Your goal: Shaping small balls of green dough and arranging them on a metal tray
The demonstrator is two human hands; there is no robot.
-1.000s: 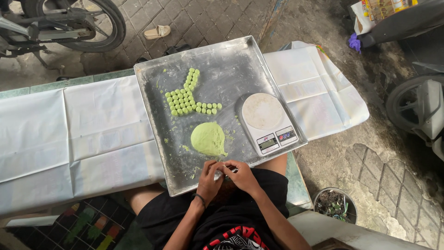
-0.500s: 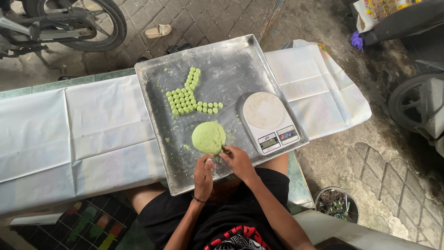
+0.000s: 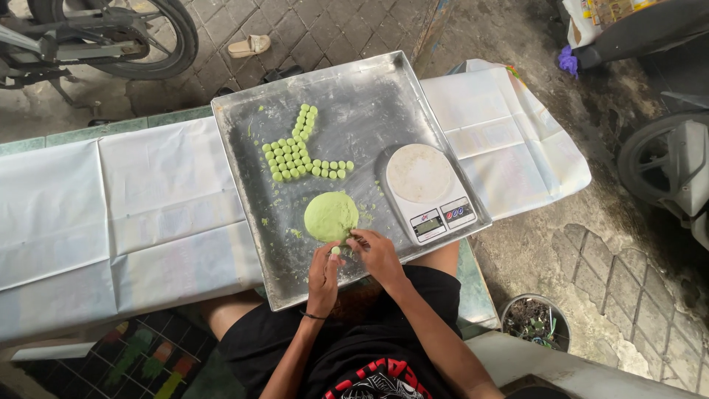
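Head view, reading from the left: I see a white cloth (image 3: 111, 214) covering the surface (image 3: 44, 144), and on it a large metal tray (image 3: 369, 96) that overhangs the near edge toward my lap. In the tray's left half, toward its far edge, lie rows of small green dough balls (image 3: 295, 155). Nearer me, close to the tray's near edge, sits a round green dough lump (image 3: 330, 216).

My left hand (image 3: 325, 272) is just below that lump, fingers curled, and its grip pinches a small green dough piece (image 3: 336, 250) between fingertips; the piece lies just beside the lump's near side, whether touching it I cannot tell. My right hand (image 3: 378, 255) is close beside the left, its fingertips meeting the lump's near right edge and nearly closed around a bit of dough there; I cannot tell whether it has hold of a separate piece.

Right of the lump, in the tray's near right corner, stands a white kitchen scale (image 3: 427, 188) with a round plate. Beyond the surface's right edge is rough paved ground, and a small pot (image 3: 533, 319) stands near my right elbow.
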